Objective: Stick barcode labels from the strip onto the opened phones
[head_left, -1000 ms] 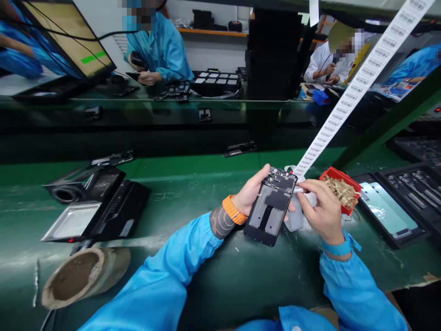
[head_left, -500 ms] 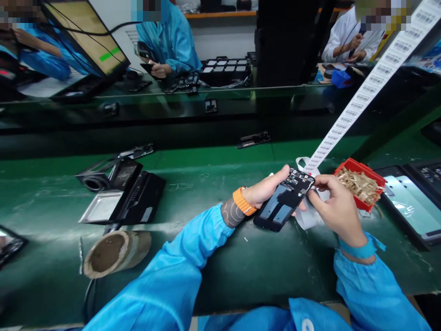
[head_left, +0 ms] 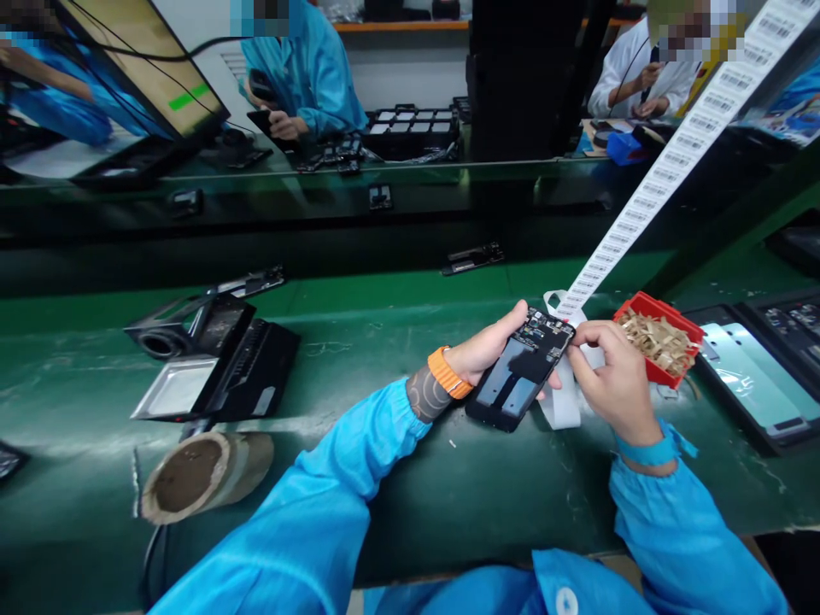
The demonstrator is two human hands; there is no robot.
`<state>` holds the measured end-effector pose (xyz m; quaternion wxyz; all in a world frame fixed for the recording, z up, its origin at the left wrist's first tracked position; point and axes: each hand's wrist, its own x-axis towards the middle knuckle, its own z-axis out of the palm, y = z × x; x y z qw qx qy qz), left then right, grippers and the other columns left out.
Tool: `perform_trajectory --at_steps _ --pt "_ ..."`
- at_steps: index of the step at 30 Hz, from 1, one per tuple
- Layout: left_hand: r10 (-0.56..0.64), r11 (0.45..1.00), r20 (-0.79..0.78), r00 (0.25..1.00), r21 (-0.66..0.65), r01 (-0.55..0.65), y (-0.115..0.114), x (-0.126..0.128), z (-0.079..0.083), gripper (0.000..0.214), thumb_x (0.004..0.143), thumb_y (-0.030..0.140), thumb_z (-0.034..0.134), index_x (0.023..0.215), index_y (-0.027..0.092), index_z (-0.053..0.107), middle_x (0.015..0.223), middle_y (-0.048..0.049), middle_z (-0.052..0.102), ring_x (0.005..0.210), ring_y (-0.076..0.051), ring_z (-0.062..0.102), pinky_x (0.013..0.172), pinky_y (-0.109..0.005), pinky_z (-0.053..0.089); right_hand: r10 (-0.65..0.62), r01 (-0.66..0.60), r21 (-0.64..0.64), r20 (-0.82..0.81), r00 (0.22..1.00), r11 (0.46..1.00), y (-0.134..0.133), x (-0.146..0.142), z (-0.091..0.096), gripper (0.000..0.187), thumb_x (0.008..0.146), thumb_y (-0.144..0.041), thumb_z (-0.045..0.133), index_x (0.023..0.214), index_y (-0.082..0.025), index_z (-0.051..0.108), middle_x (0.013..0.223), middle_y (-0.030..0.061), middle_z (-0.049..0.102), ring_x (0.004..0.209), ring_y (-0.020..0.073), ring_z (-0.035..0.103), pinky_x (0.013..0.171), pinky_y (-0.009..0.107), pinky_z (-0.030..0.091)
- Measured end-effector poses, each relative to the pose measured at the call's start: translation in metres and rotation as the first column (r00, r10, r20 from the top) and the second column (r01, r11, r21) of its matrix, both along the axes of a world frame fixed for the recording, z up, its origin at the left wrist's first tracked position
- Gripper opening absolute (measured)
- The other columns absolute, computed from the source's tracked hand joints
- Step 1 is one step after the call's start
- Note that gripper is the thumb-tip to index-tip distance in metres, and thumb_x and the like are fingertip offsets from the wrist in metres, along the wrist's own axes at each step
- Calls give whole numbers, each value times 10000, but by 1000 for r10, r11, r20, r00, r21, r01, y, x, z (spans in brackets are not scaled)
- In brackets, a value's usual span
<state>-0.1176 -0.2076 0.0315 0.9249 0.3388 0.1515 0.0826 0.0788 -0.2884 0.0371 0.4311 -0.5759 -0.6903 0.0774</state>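
open phone frame (head_left: 520,376): above green bench (head_left: 384,333), gripped by left hand (head_left: 490,348). right hand (head_left: 612,384) at its 3 o'clock, fingertips pinched narrow at top corner. red bin (head_left: 688,329) at 2 o'clock.

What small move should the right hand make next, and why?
Probably press the right hand down on the top corner of the open phone. The left hand grips the phone, and the right hand touches that corner, where the barcode strip ends; whether a label sits there is too small to tell.
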Motion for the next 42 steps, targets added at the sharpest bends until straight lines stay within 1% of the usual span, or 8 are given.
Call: perform_trajectory --at_steps 6,9,12,15,19,24,37,42 --pt "87 988 86 992 -136 -75 5 0 7 812 959 762 248 1232 112 650 900 -179 755 760 -295 749 717 -437 596 -110 176 201 -302 947 964 1 0 -2 88 867 -235 674 835 -231 592 863 51 664 856 238 664 796 431 536" --pt "379 920 -39 925 -92 -381 10 -2 5 508 1009 557 463 1099 103 674 841 -143 747 714 -242 737 710 -378 592 -122 266 164 -589 799 950 -1 3 5 149 822 -255 733 829 -232 585 786 16 633 677 193 621 667 387 531" --pt "690 717 -114 714 -19 -696 12 -3 -4 296 987 379 594 890 107 660 706 -71 694 588 -152 671 631 -263 545 -20 -9 -33 -773 634 999 -6 -6 12 205 778 -284 779 808 -238 581 731 -10 617 575 152 569 552 324 487" --pt "753 650 7 658 -168 -741 10 -2 -13 360 1030 392 487 794 146 603 499 42 466 389 -76 447 453 -190 371 17 -419 -271 -823 568 866 -14 -36 10 223 796 -353 779 802 -226 596 664 -12 615 540 141 564 493 282 453" --pt "737 670 172 654 -315 -672 1 4 -11 448 1069 210 198 842 153 580 517 63 302 384 -59 296 430 -175 253 45 -618 -390 -821 569 682 -24 -81 -1 218 869 -383 728 819 -201 620 591 -17 608 525 129 557 497 263 463" --pt "719 689 182 670 -310 -655 -1 5 0 352 1068 255 276 826 188 523 546 57 267 414 -76 251 435 -186 237 20 -490 -391 -766 643 779 -27 -103 2 234 837 -388 747 767 -197 631 561 -21 609 501 124 567 475 255 492" --pt "686 725 201 699 -266 -635 4 5 5 431 1068 230 186 762 204 487 507 47 237 394 -110 223 424 -232 190 61 -462 -426 -681 730 778 -28 -102 10 181 829 -335 732 761 -197 638 558 -25 605 496 115 568 468 233 472" --pt "741 669 190 644 -280 -688 3 7 7 551 1078 261 41 716 202 453 481 51 211 364 -104 209 407 -222 174 80 -360 -414 -557 827 836 -32 -105 9 192 879 -356 682 783 -201 622 612 -21 601 541 113 554 502 239 449"
